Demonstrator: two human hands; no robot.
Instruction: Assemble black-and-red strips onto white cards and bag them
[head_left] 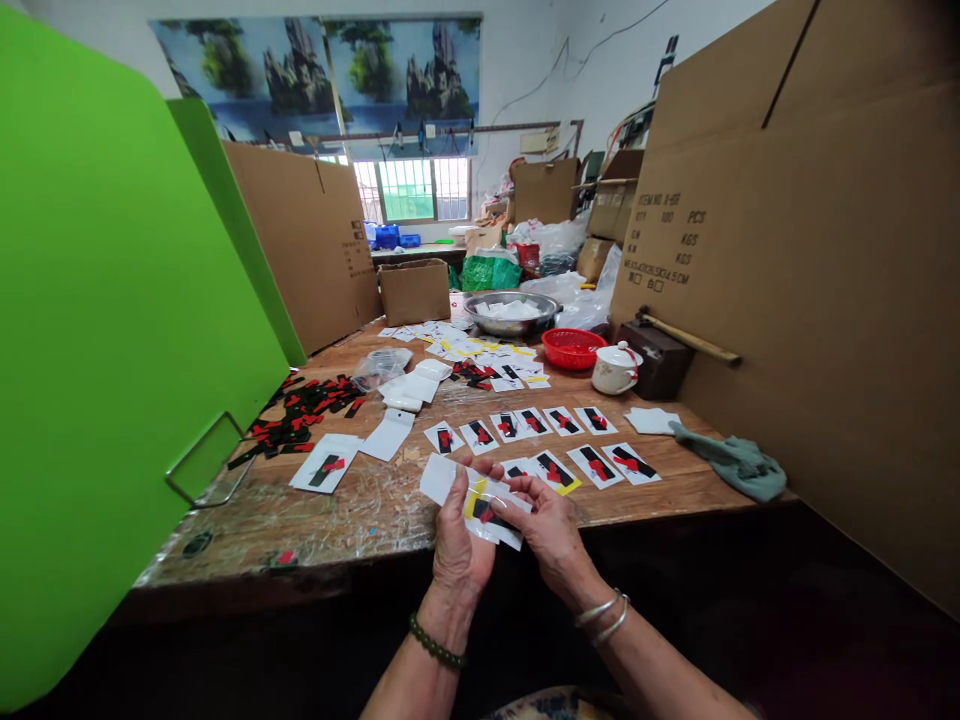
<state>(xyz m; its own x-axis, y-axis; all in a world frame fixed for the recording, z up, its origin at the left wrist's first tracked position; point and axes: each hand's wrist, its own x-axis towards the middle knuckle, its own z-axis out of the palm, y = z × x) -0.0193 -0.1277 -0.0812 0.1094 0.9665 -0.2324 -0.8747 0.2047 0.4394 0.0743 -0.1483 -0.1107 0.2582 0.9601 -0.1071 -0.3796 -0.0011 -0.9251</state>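
Observation:
My left hand grips a clear plastic sleeve at its left part, thumb on top. The fingers of my right hand pinch the sleeve's right side, over a card with a yellow strip and a black and red piece. Just beyond my hands, white cards bearing black and red pieces lie in two rows. A larger white card stack with one such piece on top rests to the left. Behind it is a heap of black and red pieces.
Farther back are a metal bowl, a red basket, a lidded white mug and loose cards. A grey-green cloth lies at right. Cardboard and a green panel flank the wooden table.

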